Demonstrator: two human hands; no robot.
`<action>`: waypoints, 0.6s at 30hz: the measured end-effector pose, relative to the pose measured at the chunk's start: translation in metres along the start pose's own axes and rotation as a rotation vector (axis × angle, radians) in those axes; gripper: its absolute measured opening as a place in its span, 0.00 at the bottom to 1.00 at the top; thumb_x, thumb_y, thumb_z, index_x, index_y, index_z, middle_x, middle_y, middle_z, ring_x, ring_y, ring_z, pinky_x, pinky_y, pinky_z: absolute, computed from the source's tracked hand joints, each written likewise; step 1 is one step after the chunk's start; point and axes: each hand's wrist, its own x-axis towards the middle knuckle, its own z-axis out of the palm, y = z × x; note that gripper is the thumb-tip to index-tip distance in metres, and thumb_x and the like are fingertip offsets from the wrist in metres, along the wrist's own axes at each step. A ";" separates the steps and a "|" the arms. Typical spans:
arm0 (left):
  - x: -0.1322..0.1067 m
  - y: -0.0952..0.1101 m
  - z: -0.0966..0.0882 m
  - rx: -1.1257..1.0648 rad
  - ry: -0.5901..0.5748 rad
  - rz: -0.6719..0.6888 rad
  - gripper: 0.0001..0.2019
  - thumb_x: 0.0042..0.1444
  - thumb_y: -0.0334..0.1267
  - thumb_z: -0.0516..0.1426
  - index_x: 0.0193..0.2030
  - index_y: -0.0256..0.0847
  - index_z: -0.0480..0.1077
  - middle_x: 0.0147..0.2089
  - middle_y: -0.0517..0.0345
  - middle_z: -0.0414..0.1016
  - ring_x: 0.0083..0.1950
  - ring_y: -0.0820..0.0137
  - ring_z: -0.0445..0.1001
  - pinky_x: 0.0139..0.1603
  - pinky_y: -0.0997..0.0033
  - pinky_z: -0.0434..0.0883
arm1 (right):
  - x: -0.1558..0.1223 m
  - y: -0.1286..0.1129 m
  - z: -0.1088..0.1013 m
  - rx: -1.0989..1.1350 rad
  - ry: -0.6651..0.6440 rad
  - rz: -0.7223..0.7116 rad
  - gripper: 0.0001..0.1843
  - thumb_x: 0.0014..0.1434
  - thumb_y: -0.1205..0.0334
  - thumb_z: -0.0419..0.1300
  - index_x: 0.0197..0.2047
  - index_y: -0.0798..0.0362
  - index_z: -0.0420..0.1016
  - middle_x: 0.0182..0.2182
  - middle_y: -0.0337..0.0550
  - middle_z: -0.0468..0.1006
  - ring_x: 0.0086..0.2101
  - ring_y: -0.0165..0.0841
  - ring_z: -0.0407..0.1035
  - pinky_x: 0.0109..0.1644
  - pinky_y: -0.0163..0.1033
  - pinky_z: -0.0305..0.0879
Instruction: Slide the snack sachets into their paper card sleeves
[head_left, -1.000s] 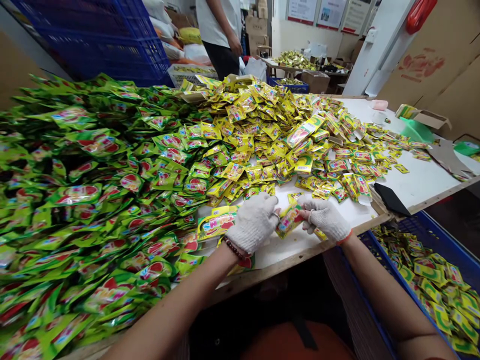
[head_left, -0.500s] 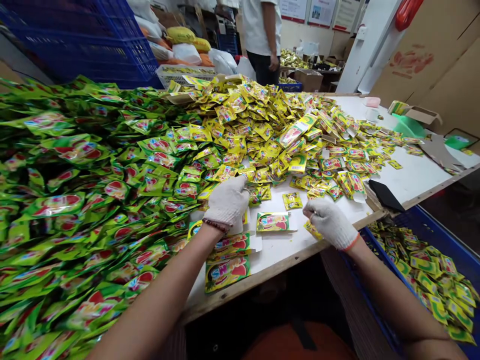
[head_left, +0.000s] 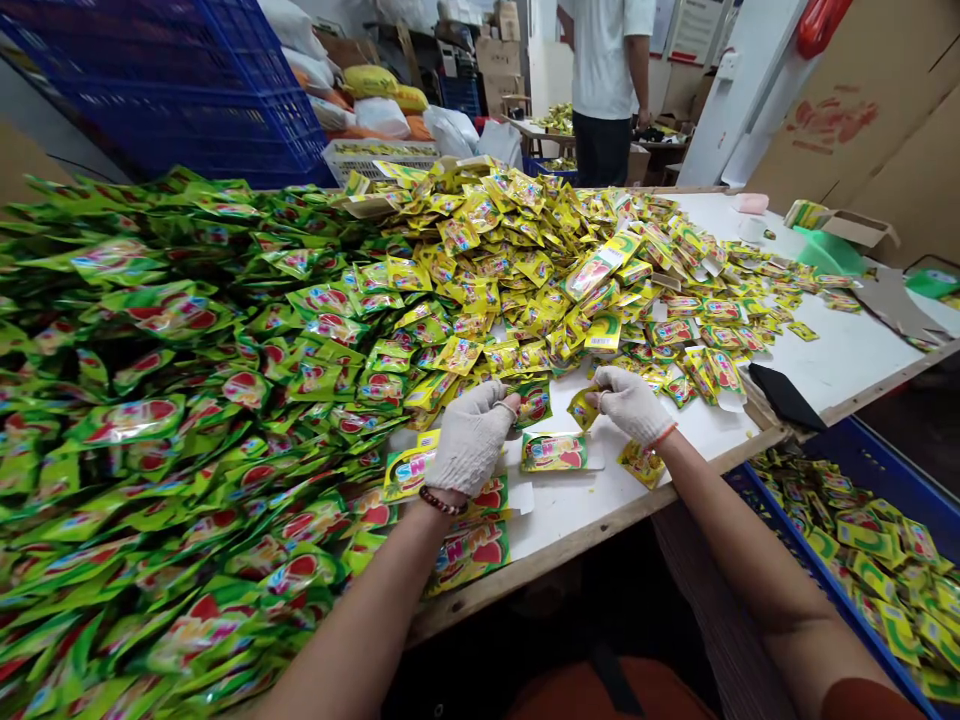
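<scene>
My left hand (head_left: 474, 432), in a white knit glove, pinches a green candy packet (head_left: 534, 403) with a red watermelon print. Facing it, my gloved right hand (head_left: 630, 405) holds a small yellow packet (head_left: 582, 408) between thumb and fingers. Just below the two packets, a small printed box (head_left: 555, 451) lies flat with its white flap out to the right. More such boxes (head_left: 471, 555) lie under and below my left wrist. Another yellow packet (head_left: 641, 464) rests near the table edge, below my right hand.
Green packets (head_left: 225, 400) heap the left side; yellow packets (head_left: 480, 215) pile at the back. A black phone-like slab (head_left: 786, 396) lies at the table's edge (head_left: 600, 540). A blue crate (head_left: 817, 590) of packets stands at lower right. Beyond the table, a person (head_left: 611, 90) stands.
My right hand has moved left and up and now holds a yellow packet. My left hand has drawn back slightly and now holds a green packet. The person behind appears further right.
</scene>
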 end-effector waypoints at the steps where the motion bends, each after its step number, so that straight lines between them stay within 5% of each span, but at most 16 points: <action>1: -0.002 0.001 0.001 -0.005 -0.007 0.009 0.18 0.48 0.53 0.63 0.31 0.37 0.72 0.28 0.60 0.70 0.28 0.72 0.69 0.27 0.73 0.72 | -0.004 -0.005 0.002 0.143 0.027 -0.008 0.08 0.58 0.58 0.57 0.32 0.53 0.69 0.27 0.37 0.72 0.28 0.29 0.64 0.32 0.34 0.60; 5: -0.012 0.009 0.010 -0.063 -0.098 0.034 0.17 0.48 0.51 0.65 0.32 0.37 0.73 0.28 0.61 0.71 0.28 0.74 0.68 0.28 0.75 0.68 | -0.014 -0.026 0.014 0.588 0.085 -0.036 0.14 0.53 0.50 0.61 0.31 0.52 0.66 0.23 0.34 0.66 0.25 0.28 0.61 0.29 0.34 0.60; 10: -0.019 0.008 0.016 -0.112 -0.135 0.054 0.15 0.47 0.47 0.66 0.33 0.37 0.73 0.29 0.60 0.73 0.31 0.73 0.69 0.31 0.74 0.67 | -0.020 -0.040 0.022 0.587 0.161 -0.059 0.16 0.51 0.50 0.65 0.33 0.52 0.67 0.26 0.34 0.67 0.27 0.28 0.61 0.30 0.34 0.62; 15: -0.020 0.005 0.017 -0.050 -0.126 0.083 0.15 0.50 0.49 0.64 0.34 0.37 0.75 0.30 0.59 0.74 0.31 0.71 0.70 0.32 0.72 0.67 | -0.026 -0.030 0.016 0.725 -0.095 -0.077 0.21 0.51 0.45 0.64 0.39 0.54 0.73 0.28 0.38 0.73 0.28 0.29 0.64 0.32 0.36 0.66; 18: -0.019 0.008 0.017 0.059 -0.093 0.121 0.15 0.54 0.50 0.60 0.36 0.38 0.75 0.31 0.58 0.75 0.33 0.69 0.72 0.34 0.71 0.68 | -0.016 -0.016 -0.004 0.702 0.152 0.013 0.20 0.51 0.47 0.65 0.39 0.55 0.75 0.31 0.41 0.77 0.30 0.31 0.67 0.35 0.36 0.67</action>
